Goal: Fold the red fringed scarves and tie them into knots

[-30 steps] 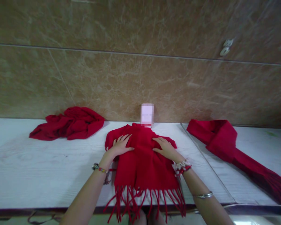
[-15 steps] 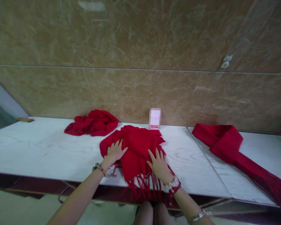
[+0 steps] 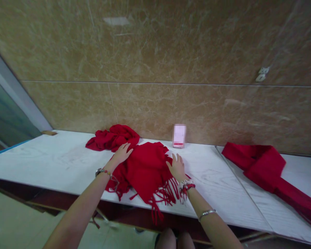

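A fringed red scarf (image 3: 147, 169) lies loosely bunched on the white table in front of me, some of its tassels hanging over the front edge. My left hand (image 3: 123, 153) is at the scarf's upper left side, fingers stretched out, gripping nothing. On the other side, my right hand (image 3: 177, 167) is at the scarf's right edge above the fringe, fingers apart. Behind my left hand a second red cloth (image 3: 114, 136) sits crumpled against the wall. Far to the right lies another red scarf (image 3: 264, 166), folded over into a long strip.
A small pale upright card or box (image 3: 179, 136), blurred out, stands against the marbled wall (image 3: 197, 103). The white table (image 3: 57, 155) has a seam on the right. A small brown block (image 3: 49, 132) is at its far left corner. Open shelf space shows below.
My view has turned slightly left. My left hand has moved up to the scarf's upper left, and my right hand to its right edge. The scarf's left part is spread further toward the front.
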### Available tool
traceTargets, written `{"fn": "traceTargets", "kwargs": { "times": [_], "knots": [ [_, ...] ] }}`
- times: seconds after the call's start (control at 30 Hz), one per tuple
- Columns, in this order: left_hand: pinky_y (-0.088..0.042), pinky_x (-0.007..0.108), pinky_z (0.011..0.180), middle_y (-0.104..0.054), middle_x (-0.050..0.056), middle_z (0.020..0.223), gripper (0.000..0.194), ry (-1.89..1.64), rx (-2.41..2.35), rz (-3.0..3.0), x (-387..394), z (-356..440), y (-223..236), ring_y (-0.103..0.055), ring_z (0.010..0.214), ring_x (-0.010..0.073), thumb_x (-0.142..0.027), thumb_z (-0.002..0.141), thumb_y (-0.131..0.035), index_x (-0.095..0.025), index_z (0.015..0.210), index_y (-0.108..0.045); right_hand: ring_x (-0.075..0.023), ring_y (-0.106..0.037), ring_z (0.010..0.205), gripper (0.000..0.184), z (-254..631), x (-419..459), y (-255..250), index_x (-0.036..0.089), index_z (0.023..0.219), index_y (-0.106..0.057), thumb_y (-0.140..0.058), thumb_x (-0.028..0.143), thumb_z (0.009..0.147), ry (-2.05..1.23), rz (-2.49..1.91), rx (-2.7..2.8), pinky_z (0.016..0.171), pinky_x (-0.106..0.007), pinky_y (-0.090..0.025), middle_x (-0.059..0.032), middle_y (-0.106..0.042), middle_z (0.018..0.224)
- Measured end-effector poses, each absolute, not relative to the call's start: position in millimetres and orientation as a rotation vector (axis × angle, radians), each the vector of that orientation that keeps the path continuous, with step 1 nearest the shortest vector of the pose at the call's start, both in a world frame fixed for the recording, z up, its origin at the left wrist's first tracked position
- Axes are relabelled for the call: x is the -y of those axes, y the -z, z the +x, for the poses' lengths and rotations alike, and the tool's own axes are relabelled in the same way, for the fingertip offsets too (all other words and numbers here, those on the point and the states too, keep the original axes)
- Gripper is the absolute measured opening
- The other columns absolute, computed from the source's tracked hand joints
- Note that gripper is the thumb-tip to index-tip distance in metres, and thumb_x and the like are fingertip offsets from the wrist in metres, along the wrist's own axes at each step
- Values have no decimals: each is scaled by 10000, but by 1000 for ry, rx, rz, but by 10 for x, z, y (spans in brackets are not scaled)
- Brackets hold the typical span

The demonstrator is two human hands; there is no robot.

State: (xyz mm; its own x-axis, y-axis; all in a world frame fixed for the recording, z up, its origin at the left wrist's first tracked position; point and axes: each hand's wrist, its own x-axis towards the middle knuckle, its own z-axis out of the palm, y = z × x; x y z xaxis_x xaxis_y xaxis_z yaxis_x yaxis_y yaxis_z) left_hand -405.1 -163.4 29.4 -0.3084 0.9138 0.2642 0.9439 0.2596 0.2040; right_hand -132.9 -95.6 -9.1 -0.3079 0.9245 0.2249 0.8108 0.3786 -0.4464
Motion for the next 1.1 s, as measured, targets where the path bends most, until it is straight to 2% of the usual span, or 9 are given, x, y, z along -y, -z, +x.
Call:
{"fn": "traceTargets", "kwargs": {
  "times": [0.13,0.2,0.3,0.5,0.67,0.77,0.9,1.0,1.1],
  "knots": [
    [-450,274,867,-650,88,1059,347,490,2388,-1991,1503,-4148,-119,-596,986,202,-148,705,-508,-146,1035,-617,-258,-535,1035,202,-1241,813,137,143,912,-654,-540,120,747,-461,-1424,2268,886,-377,-392,-148,-613,1044],
    [-455,273,858,-663,95,1028,347,507,2382,-2015,1501,-4171,-79,-610,959,202,-92,677,-499,-138,994,-633,-205,-587,910,184,-1209,779,145,151,829,-663,-496,103,769,-468,-1366,2250,826,-300,-415,-115,-649,916],
    [-453,266,859,-665,81,1027,334,546,2378,-2002,1502,-4221,-116,-616,948,194,-82,682,-496,-152,977,-637,-182,-600,821,221,-1161,739,135,168,772,-655,-438,144,807,-464,-1328,2166,749,-268,-425,-95,-661,849],
    [-431,285,895,-655,76,1034,266,598,2360,-1900,1555,-4415,-472,-595,968,200,-263,739,-561,-145,968,-628,-171,-589,671,317,-840,429,-45,165,737,-604,-305,219,829,-444,-1396,1878,599,-261,-438,-75,-658,741],
    [-416,319,899,-646,99,1003,236,527,2377,-1821,1770,-4713,-880,-580,958,223,-219,750,-551,-110,947,-620,-156,-557,575,370,-180,26,-466,161,721,-599,-293,336,835,-389,-1462,1744,538,-260,-433,-43,-630,656],
    [-430,408,856,-628,150,973,268,341,2427,-1690,1896,-4721,-973,-576,942,285,-134,741,-525,-72,988,-608,-165,-571,607,295,226,-150,-735,166,679,-613,-398,328,800,-339,-1516,1757,582,-271,-435,-42,-626,642],
    [-348,527,903,-446,205,1268,445,155,2385,-1574,1852,-4323,-850,-425,1157,353,-144,820,-410,-118,1262,-453,-215,-603,717,191,452,-226,-868,142,608,-615,-480,167,741,-274,-1626,1854,668,-312,-422,-107,-632,675],
    [-330,487,954,-366,121,1379,478,59,2365,-1834,1673,-3907,-645,-334,1250,301,-345,846,-431,-223,1307,-409,-282,-584,861,166,309,-109,-748,115,798,-640,-485,137,744,-170,-1676,1902,729,-378,-421,-175,-635,857],
    [-232,538,1001,-237,90,1453,558,-250,2453,-2179,1522,-3619,-409,-189,1322,308,-448,837,-419,-266,1356,-325,-294,-516,1020,304,39,169,-464,125,1071,-567,-453,169,792,97,-1550,2086,824,-424,-408,-190,-569,1100]
  ]
}}
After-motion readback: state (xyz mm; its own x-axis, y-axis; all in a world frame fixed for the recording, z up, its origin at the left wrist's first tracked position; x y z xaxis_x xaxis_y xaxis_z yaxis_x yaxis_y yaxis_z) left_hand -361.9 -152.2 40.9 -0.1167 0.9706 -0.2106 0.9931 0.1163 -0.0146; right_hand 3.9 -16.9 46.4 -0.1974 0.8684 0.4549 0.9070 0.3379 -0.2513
